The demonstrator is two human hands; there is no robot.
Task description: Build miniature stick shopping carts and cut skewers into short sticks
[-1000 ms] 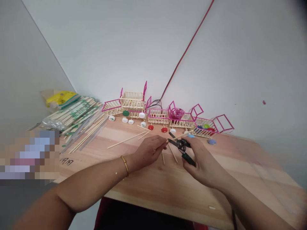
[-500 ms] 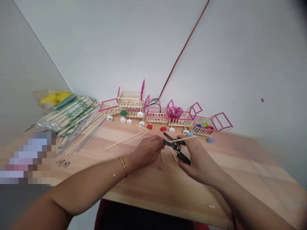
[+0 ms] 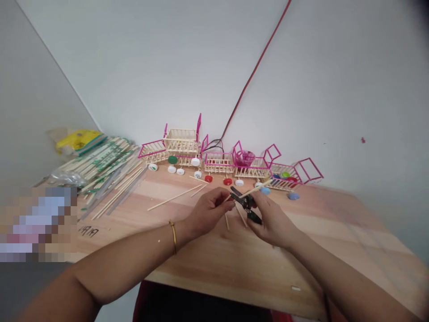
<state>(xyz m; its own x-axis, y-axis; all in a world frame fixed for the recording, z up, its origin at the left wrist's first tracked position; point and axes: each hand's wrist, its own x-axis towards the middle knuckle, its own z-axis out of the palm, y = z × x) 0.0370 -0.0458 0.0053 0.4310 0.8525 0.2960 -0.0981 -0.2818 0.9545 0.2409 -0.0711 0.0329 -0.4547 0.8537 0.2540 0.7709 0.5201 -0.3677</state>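
Note:
Over the middle of the wooden table, my right hand [image 3: 270, 219] is wrapped round the dark handles of a pair of cutters [image 3: 246, 203]. A pale wooden stick [image 3: 256, 188] slants up to the right from beside the cutter jaws, above that hand. My left hand [image 3: 212, 210], with a gold bracelet [image 3: 173, 237] at the wrist, pinches a short piece of stick [image 3: 228, 197] at the jaws' left side. Beneath the hands, thin sticks [image 3: 227, 221] lie on the wood. The cutter handles are partly hidden by my right fingers.
Stick-built carts [image 3: 219, 163] with pink edges and bottle-cap wheels line the wall. Bundled sticks [image 3: 103, 156] and a yellow bag [image 3: 80, 140] are at the left. Loose sticks [image 3: 174, 197] lie left of centre on the table [image 3: 261, 273]. A red and black cable [image 3: 246, 85] runs up the wall.
The handles of the cutters have been squeezed closer together. My left fingers have shifted slightly, and the short stick piece now shows between them and the jaws. The slanting stick is raised a little.

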